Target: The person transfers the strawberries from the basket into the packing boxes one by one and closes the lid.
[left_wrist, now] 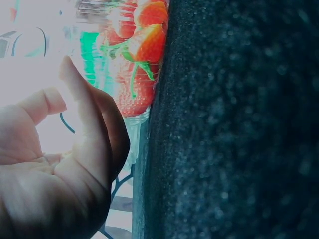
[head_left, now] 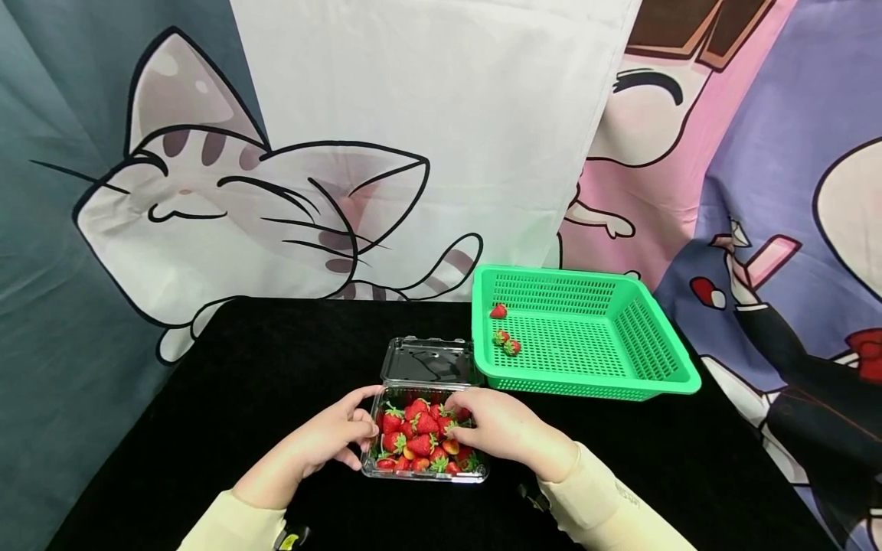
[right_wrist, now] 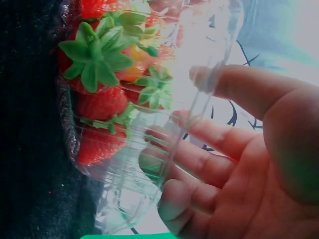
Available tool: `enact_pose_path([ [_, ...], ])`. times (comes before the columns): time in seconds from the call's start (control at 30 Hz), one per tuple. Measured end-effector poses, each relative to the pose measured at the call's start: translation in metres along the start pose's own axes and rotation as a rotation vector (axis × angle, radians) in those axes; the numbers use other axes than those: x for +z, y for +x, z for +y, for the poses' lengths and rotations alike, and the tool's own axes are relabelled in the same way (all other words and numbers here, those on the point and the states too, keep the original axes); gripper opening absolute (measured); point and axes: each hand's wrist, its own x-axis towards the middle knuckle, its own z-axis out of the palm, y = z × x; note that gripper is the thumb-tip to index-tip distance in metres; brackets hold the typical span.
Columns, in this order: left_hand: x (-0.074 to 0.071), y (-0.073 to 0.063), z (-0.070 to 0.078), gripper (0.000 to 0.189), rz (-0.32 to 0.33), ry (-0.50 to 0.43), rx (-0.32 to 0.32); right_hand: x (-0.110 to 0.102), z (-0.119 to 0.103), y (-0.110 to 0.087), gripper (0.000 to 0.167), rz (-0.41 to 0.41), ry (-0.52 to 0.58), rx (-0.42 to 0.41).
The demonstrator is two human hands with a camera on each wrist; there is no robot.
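Observation:
A clear plastic clamshell box (head_left: 425, 476) holds a heap of red strawberries (head_left: 422, 425) with green leaf caps. Its lid (head_left: 430, 361) lies folded back on the far side. At the box's left wall is my left hand (head_left: 338, 432), fingers loosely bent near the rim; whether they press it is unclear. My right hand (head_left: 506, 428) reaches over the right rim, thumb and fingertips at the top strawberries. The right wrist view shows that thumb and those fingers spread apart, partly seen through clear plastic, with no strawberry visibly pinched. Glare washes out part of both wrist views.
Behind and right of the box stands a green plastic basket (head_left: 661, 360), close to the lid. Near its left wall lie a single strawberry (head_left: 498, 311) and a pair of strawberries (head_left: 506, 342). Black cloth (head_left: 289, 352) covers the table; a printed curtain (head_left: 413, 92) hangs behind.

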Motion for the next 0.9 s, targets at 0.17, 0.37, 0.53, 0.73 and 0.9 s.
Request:
enact_pose_path([
  [0.17,0.000,-0.001,0.001,0.073,0.009,-0.001,-0.002,-0.007,-0.004,-0.001,0.029,0.036,0.057,0.031],
  [0.37,0.001,-0.002,0.000,0.073,0.004,-0.004,0.005,-0.019,-0.004,-0.007,0.021,0.107,0.129,0.086],
  [0.53,0.002,-0.001,0.000,0.073,0.000,-0.007,0.009,-0.030,0.004,-0.011,0.011,0.187,0.144,0.133],
  [0.73,0.000,0.000,-0.001,0.073,0.004,-0.013,0.001,-0.060,0.016,-0.009,0.008,0.179,0.172,0.161],
  [0.9,0.000,0.000,-0.002,0.073,0.000,-0.017,0.001,-0.094,0.030,-0.002,0.011,0.148,0.144,0.176],
])
